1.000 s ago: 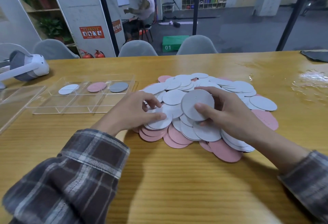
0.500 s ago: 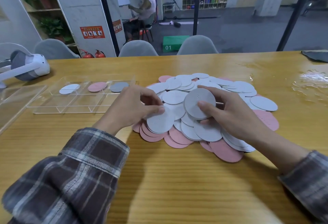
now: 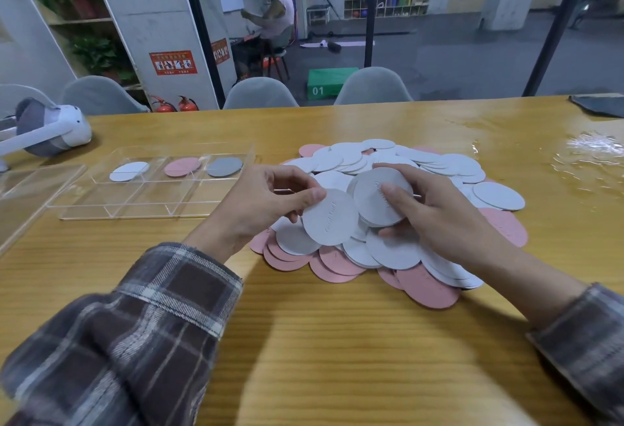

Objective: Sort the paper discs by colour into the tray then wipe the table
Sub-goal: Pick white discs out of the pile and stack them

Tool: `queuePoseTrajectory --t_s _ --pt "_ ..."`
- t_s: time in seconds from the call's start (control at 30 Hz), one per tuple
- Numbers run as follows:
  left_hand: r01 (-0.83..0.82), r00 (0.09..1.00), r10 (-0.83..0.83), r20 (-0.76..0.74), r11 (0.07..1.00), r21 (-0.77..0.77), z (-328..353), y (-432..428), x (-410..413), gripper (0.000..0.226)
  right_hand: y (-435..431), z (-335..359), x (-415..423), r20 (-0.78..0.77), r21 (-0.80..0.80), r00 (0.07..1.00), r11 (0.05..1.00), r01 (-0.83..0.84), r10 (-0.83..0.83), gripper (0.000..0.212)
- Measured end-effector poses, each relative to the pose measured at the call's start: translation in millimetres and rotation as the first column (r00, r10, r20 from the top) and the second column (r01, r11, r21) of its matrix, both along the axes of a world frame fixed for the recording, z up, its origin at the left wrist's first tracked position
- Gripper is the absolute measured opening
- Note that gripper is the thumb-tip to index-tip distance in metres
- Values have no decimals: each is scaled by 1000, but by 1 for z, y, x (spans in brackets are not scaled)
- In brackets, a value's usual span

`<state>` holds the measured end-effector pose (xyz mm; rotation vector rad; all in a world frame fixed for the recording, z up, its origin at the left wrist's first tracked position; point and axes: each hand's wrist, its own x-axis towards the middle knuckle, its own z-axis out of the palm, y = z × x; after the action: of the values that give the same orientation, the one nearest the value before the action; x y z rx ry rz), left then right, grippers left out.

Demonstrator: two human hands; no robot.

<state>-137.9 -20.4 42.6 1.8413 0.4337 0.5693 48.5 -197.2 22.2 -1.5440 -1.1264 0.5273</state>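
At your far left, a white and grey headset (image 3: 50, 128) rests on the yellow wooden surface (image 3: 304, 341), and a clear plastic lid (image 3: 30, 196) lies just beside the clear plastic compartment tray (image 3: 141, 202). In the tray's far row you have three single paper discs, each in its own compartment: a white disc (image 3: 129, 171) on the left, a pink disc (image 3: 182, 166) in the middle and a grey disc (image 3: 224, 166) on the right. The near compartments hold nothing that can be made out.

Your left hand (image 3: 260, 202), in a plaid sleeve (image 3: 135, 341), is raised over the left edge of the heap, and its fingers (image 3: 312, 195) are closed in a pinch on the rim of a white round paper disc (image 3: 330, 216), held tilted above the others. Just to the right, touching or overlapping that disc, your right hand (image 3: 439, 212) holds a small stack of white discs (image 3: 381, 197), thumb pressed on top and the fingers curled around the far edge and underneath.

Under both hands lies the heap of paper discs (image 3: 422, 256) in the middle of the surface, white ones mostly on top, pink ones showing along the near and right edges. To the right of the heap the surface looks wet and shiny (image 3: 594, 148), and a dark grey cloth (image 3: 601, 104) lies at the far right corner.
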Motion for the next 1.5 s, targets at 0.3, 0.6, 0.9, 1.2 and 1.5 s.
queuePoseTrajectory --t_s 0.3,0.6,0.9,1.2,1.5 --pt "42 999 -42 -5 998 -53 0 -1 1 8 -1 0 1 44 10 999 1000 22 -22 26" --pt "60 998 -59 15 991 -120 -3 0 3 16 -1 0 -1 46 -5 998 999 38 -38 24" --pt "-35 998 39 46 995 -97 -14 -17 17 22 -2 5 -12 -74 -20 989 992 -126 124 30" --pt "-128 982 168 -86 927 352 -9 -4 7 21 -1 -1 -4 105 -17 994 1000 -9 11 38" --pt "-14 890 269 -367 821 570 -2 15 -12 40 -1 -5 2 230 -23 972 998 53 -47 44"
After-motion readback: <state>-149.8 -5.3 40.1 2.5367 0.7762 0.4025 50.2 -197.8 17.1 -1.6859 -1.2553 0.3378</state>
